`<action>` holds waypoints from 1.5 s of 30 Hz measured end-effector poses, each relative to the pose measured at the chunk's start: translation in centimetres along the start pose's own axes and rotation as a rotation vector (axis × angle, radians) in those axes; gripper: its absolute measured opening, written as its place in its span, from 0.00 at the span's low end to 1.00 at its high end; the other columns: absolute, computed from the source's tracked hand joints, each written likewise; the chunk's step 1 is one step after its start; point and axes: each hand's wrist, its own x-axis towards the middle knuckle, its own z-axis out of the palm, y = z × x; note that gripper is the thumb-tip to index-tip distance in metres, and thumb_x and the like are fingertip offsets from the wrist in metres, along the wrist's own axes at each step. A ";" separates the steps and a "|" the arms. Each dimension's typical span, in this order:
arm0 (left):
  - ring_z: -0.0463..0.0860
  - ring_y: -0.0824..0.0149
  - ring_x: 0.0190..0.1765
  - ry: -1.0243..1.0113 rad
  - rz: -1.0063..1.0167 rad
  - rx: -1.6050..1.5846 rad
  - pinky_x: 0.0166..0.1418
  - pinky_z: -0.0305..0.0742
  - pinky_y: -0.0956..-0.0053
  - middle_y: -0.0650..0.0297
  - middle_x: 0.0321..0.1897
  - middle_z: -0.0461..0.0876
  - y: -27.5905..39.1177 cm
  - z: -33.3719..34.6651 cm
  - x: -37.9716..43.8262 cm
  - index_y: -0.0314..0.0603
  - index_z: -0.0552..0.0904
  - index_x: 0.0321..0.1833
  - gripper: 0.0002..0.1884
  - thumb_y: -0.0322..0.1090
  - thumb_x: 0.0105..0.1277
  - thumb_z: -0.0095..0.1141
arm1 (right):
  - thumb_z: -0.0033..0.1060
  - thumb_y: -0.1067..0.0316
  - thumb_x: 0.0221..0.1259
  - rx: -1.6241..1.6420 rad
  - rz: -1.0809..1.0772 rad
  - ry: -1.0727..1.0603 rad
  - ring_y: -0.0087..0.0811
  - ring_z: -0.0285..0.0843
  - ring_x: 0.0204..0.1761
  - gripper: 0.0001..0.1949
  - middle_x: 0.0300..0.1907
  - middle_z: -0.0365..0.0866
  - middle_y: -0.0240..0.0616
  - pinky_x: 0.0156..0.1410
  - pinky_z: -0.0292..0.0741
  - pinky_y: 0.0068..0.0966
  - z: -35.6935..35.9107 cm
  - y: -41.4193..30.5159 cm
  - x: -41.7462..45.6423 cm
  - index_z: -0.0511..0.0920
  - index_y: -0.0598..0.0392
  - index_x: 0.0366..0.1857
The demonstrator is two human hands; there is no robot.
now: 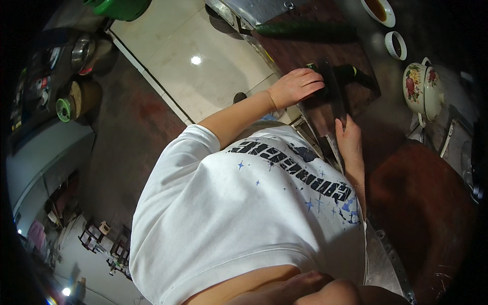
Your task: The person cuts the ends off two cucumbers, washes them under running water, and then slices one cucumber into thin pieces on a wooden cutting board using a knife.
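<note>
A long dark blade, apparently a kitchen knife's, stands over a dark wooden cutting board. My right hand is at its near end, gripping the handle, which the fingers mostly hide. On the blade's left side, my left hand has its fingers bent over a dark green cucumber piece, mostly covered by them. Beyond the blade lie dark green cucumber pieces, one with a pale cut face. A long whole cucumber rests across the far part of the board.
Right of the board stand a bowl of brown liquid, a small white bowl and a lidded floral enamel pot. A large reddish-brown round surface lies at lower right. A green container is at upper left, beside pale floor tiles.
</note>
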 end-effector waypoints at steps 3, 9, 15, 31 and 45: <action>0.74 0.57 0.51 -0.011 0.040 0.018 0.57 0.70 0.65 0.60 0.50 0.75 -0.6 0.7 0.1 0.42 0.75 0.51 0.20 0.29 0.53 0.56 | 0.52 0.65 0.62 -0.026 -0.027 0.017 0.56 0.77 0.38 0.12 0.33 0.79 0.57 0.38 0.74 0.41 0.0 0.5 0.3 0.75 0.64 0.40; 0.74 0.58 0.51 0.008 0.059 -0.032 0.56 0.71 0.65 0.60 0.49 0.75 -1.0 2.0 0.3 0.41 0.76 0.49 0.18 0.31 0.53 0.55 | 0.52 0.63 0.62 -0.125 0.024 0.055 0.56 0.77 0.38 0.16 0.33 0.78 0.60 0.39 0.74 0.40 0.8 2.0 0.3 0.74 0.69 0.43; 0.74 0.56 0.51 0.023 0.036 -0.060 0.56 0.70 0.64 0.59 0.48 0.75 -1.0 1.9 0.1 0.41 0.76 0.48 0.17 0.30 0.53 0.56 | 0.53 0.62 0.61 -0.039 0.108 -0.045 0.56 0.78 0.38 0.19 0.34 0.78 0.62 0.40 0.74 0.40 -0.1 1.1 0.7 0.72 0.71 0.47; 0.74 0.56 0.52 0.026 -0.133 -0.025 0.57 0.71 0.64 0.59 0.47 0.75 0.5 0.8 -0.5 0.42 0.78 0.45 0.15 0.32 0.53 0.57 | 0.48 0.60 0.67 -0.023 -0.056 -0.063 0.58 0.76 0.35 0.16 0.31 0.77 0.61 0.34 0.73 0.40 -1.9 0.5 3.0 0.74 0.64 0.46; 0.74 0.54 0.48 0.053 -0.140 -0.006 0.51 0.74 0.65 0.58 0.44 0.75 0.9 0.4 0.2 0.40 0.78 0.44 0.18 0.26 0.48 0.63 | 0.51 0.65 0.64 -0.119 -0.177 -0.143 0.57 0.76 0.34 0.13 0.32 0.77 0.60 0.34 0.72 0.42 -5.9 -2.7 1.0 0.74 0.65 0.44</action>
